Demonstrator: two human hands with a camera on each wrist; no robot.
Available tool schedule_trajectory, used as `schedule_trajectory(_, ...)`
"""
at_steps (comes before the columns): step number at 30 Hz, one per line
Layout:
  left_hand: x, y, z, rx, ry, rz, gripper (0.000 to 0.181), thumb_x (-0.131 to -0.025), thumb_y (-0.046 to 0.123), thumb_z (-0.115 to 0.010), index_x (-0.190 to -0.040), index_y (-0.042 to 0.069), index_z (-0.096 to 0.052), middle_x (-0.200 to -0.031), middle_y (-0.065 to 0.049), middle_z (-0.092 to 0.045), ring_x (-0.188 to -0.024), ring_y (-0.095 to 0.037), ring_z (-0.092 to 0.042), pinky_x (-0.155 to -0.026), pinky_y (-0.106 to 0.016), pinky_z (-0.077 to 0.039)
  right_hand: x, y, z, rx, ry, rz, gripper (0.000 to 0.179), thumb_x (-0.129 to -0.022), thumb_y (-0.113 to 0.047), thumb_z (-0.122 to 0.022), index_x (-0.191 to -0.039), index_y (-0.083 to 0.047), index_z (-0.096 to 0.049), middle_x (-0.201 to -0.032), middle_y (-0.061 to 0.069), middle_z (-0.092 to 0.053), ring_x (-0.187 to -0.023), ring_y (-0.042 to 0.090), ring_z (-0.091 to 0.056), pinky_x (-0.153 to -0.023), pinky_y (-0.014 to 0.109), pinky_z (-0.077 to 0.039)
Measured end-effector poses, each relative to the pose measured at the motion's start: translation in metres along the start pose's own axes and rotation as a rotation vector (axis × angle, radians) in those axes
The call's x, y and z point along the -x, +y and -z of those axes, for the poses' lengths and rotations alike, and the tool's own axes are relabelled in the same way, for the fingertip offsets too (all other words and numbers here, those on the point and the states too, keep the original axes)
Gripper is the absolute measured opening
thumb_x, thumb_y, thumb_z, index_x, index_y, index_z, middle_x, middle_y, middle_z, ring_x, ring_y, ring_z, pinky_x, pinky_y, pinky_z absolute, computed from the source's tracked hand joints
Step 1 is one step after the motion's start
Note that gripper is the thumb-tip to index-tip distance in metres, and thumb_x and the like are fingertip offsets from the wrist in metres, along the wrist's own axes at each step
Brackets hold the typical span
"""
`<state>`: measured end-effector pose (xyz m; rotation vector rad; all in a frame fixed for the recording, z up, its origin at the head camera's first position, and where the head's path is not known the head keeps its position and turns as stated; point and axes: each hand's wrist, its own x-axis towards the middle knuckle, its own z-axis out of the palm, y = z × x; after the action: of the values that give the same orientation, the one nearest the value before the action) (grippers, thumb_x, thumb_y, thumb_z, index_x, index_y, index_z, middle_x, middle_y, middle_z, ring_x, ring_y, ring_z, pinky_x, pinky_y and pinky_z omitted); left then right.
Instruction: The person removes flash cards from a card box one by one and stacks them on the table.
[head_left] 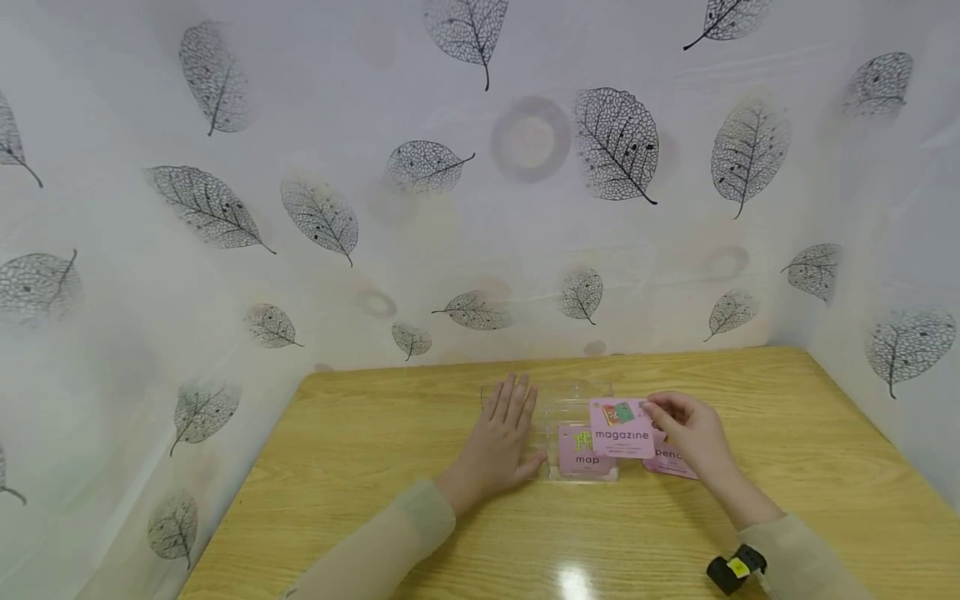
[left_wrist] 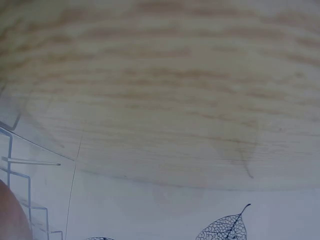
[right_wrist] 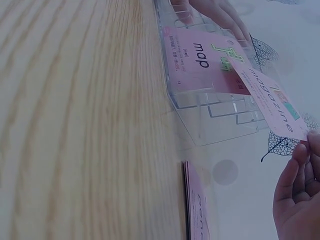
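Nearest the camera, pale sleeves run up the wooden tabletop (head_left: 375,467) to two hands on either side of a clear plastic box (head_left: 558,408). Left hand (head_left: 501,437) lies flat, fingers straight and together, pressing on the left side of the box and holding nothing. Right hand (head_left: 690,429) pinches a pink "magazine" card (head_left: 621,427) by its right edge between thumb and fingertips, holding it above the box, tilted, over a pink "map" card (head_left: 585,454) that already lies inside. A small stack of pink cards (head_left: 670,460) rests on the tabletop just right of the box, partly under the right hand. By my reading, the cards are being moved into the box one at a time. Next, lowering this card flat onto the "map" card, edges squared within the walls, seems called for.
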<state>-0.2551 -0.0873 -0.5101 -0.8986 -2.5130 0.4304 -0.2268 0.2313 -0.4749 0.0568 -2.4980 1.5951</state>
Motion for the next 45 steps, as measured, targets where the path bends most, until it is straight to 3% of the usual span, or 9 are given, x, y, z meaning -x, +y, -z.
schedule_trajectory(4, 0.0, 0.0, 0.0, -0.004, 0.002, 0.001, 0.099, -0.102, 0.069, -0.043, -0.167, -0.003, -0.022, -0.174, -0.026, -0.023, -0.163, -0.043, -0.024, -0.135, -0.049, -0.025, 0.0, 0.001, 0.002, 0.007, 0.011, 0.012, 0.027, -0.105, -0.014, -0.068, -0.119, 0.009, -0.072, -0.089, -0.012, -0.072, -0.075, -0.005, -0.061, -0.062, 0.02, -0.058)
schedule_trajectory(11, 0.0, 0.0, -0.001, -0.006, 0.005, 0.001, 0.1, -0.102, 0.069, -0.043, -0.167, -0.003, -0.02, -0.175, -0.026, -0.02, -0.162, -0.044, -0.025, -0.135, -0.049, -0.024, 0.001, 0.001, 0.005, 0.019, 0.027, 0.036, 0.027, -0.104, -0.014, -0.068, -0.117, 0.01, -0.072, -0.091, -0.005, -0.074, -0.075, -0.004, -0.061, -0.063, 0.018, -0.058)
schedule_trajectory(17, 0.0, 0.0, -0.002, 0.008, 0.016, -0.001, 0.1, -0.102, 0.068, -0.044, -0.167, -0.004, -0.02, -0.175, -0.027, -0.02, -0.162, -0.044, -0.025, -0.134, -0.05, -0.026, 0.002, 0.0, 0.009, 0.01, 0.029, 0.028, 0.028, -0.106, -0.015, -0.065, -0.117, 0.01, -0.071, -0.085, -0.019, -0.067, -0.076, -0.003, -0.062, -0.066, 0.019, -0.06)
schedule_trajectory(28, 0.0, 0.001, -0.002, 0.023, -0.016, 0.008, 0.1, -0.102, 0.068, -0.044, -0.167, -0.003, -0.019, -0.176, -0.027, -0.012, -0.165, -0.044, -0.017, -0.136, -0.05, -0.021, 0.003, 0.003, 0.015, -0.018, 0.032, -0.01, 0.032, -0.107, -0.018, -0.064, -0.12, 0.011, -0.069, -0.083, -0.028, -0.065, -0.077, -0.005, -0.063, -0.068, 0.019, -0.06)
schedule_trajectory(34, 0.0, 0.0, -0.004, -0.001, 0.02, 0.0, 0.101, -0.101, 0.069, -0.045, -0.167, -0.004, -0.021, -0.175, -0.027, -0.019, -0.162, -0.044, -0.024, -0.135, -0.05, -0.025, 0.003, 0.006, 0.018, -0.012, 0.047, -0.016, 0.033, -0.108, -0.019, -0.063, -0.121, 0.011, -0.069, -0.084, -0.031, -0.063, -0.078, -0.006, -0.061, -0.068, 0.017, -0.058)
schedule_trajectory(45, 0.0, 0.0, -0.007, -0.005, 0.049, -0.001, 0.102, -0.101, 0.069, -0.046, -0.167, -0.005, -0.019, -0.174, -0.028, -0.023, -0.163, -0.044, -0.022, -0.134, -0.05, -0.027, 0.003, 0.009, 0.024, 0.003, 0.064, -0.051, 0.038, -0.108, -0.023, -0.063, -0.125, 0.011, -0.068, -0.085, -0.034, -0.061, -0.08, -0.006, -0.062, -0.069, 0.016, -0.058)
